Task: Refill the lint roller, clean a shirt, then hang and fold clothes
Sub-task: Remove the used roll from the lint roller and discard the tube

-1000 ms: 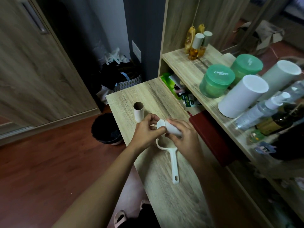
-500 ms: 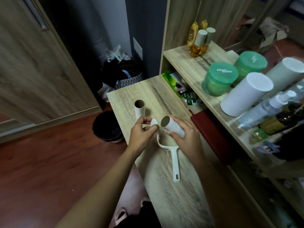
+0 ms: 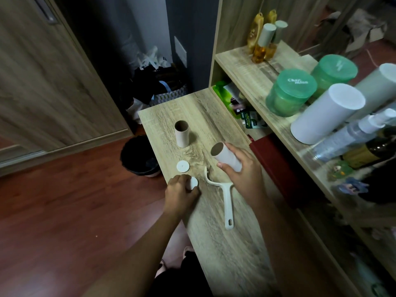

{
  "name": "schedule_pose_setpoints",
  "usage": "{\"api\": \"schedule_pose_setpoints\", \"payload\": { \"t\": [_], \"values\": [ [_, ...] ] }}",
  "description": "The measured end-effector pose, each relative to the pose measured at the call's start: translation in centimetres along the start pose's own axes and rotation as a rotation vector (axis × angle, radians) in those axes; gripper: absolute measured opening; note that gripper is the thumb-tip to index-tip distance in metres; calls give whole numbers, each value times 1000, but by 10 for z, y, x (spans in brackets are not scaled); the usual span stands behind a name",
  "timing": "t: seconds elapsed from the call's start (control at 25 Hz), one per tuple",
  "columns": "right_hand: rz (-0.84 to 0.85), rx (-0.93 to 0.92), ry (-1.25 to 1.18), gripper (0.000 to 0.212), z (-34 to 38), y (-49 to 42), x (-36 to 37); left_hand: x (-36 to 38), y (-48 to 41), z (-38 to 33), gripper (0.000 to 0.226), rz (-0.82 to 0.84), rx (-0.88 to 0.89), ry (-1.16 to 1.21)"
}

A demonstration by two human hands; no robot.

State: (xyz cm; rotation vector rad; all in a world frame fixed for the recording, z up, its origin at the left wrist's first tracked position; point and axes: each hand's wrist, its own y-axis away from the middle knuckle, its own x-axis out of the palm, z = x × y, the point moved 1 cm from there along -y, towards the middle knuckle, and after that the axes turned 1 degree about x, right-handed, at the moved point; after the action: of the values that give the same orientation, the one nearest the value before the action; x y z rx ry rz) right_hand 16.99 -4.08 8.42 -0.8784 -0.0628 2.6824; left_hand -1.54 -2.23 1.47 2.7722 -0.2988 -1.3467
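We find the right hand closed around the white refill roll, held tilted above the wooden table. The left hand pinches a white end cap at table level; a second cap lies nearby. The lint roller handle lies flat between the hands, and an empty cardboard core stands upright beyond.

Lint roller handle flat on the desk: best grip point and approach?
Grip the straight shaft of the lint roller handle, between the curved neck and the hang-hole end. It lies flat on the desk with its long sides clear, so I'd come from above and pinch across its width. The left hand is nearest but holds a white cap; the right hand holds the refill roll.
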Motion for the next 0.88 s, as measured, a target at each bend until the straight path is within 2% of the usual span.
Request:
{"api": "schedule_pose_setpoints", "payload": {
  "t": [0.2, 0.4, 0.64, 0.72, 0.88],
  "values": [
    [-21, 7, 9, 56, -1, 1, -1, -1, 2, 2, 44, -13, 13, -3],
    [-27, -15, 21, 56, 14, -3, 16, -20, 5, 0, 60, -131, 7, 158],
    [5, -23, -32, 58, 66, -14, 86, -86, -42, 51, 51, -258, -38, 270],
    [39, -18, -22, 57, 86, -21, 120, -113, -60, 78, 41, -285, -52, 237],
    [117, -5, -22, 58, 128, -41, 199, -163, -96, 142, 34, -250, -79, 197]
  ]
}}
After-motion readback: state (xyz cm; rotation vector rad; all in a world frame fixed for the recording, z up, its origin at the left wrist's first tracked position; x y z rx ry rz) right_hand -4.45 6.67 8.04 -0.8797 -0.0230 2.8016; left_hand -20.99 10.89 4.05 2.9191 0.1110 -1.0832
